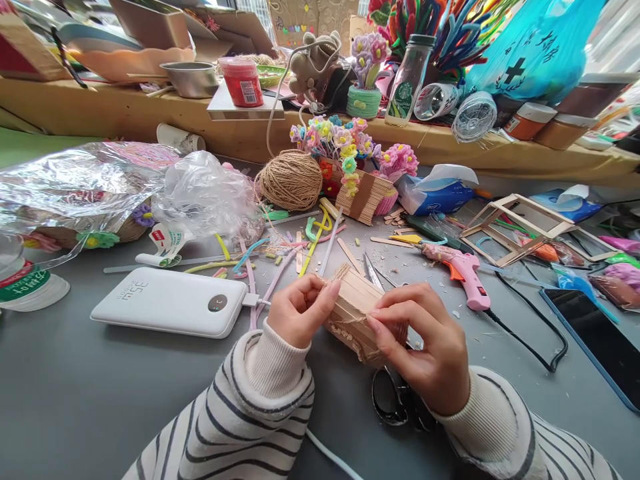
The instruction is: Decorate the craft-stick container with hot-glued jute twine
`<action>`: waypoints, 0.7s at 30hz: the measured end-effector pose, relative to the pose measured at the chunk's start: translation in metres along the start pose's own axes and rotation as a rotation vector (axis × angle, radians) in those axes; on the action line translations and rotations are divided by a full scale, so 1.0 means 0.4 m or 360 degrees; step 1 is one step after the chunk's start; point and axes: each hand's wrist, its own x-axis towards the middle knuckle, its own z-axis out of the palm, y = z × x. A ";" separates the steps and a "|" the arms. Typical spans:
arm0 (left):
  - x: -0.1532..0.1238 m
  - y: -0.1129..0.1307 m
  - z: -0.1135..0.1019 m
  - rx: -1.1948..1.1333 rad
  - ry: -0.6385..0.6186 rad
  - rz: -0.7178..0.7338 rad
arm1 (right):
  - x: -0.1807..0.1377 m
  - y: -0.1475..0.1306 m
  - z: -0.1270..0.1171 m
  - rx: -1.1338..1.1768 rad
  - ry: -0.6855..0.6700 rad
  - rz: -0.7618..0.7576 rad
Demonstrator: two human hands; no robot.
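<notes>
A small box of wooden craft sticks (pixel 361 301) with twine trim is tilted between my hands. My left hand (pixel 303 308) is closed, its thumb and fingers gripping the box's upper left edge. My right hand (pixel 430 340) pinches thumb and forefinger together at the box's right side, where a thin strand of twine (pixel 356 320) runs to the fingertips. Under and behind the box lie scissors (pixel 373 272); their black handles (pixel 389 398) show below it. The underside of the box is hidden.
A pink glue gun (pixel 463 270) with a black cord lies to the right, near a phone (pixel 593 340). On the left is a white power bank (pixel 170 301). Behind are a twine ball (pixel 291 179), pipe-cleaner flowers (pixel 345 143), stick frames (pixel 517 223) and a crowded shelf (pixel 240 137).
</notes>
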 end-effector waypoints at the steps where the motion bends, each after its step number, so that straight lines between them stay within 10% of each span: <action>1: -0.001 0.000 0.001 0.0001 0.0012 -0.0004 | 0.000 -0.001 -0.001 -0.0012 0.0006 -0.0010; 21: -0.023 -0.010 0.042 -0.0499 0.0288 0.0173 | 0.012 0.014 -0.012 -0.0147 0.0137 -0.0240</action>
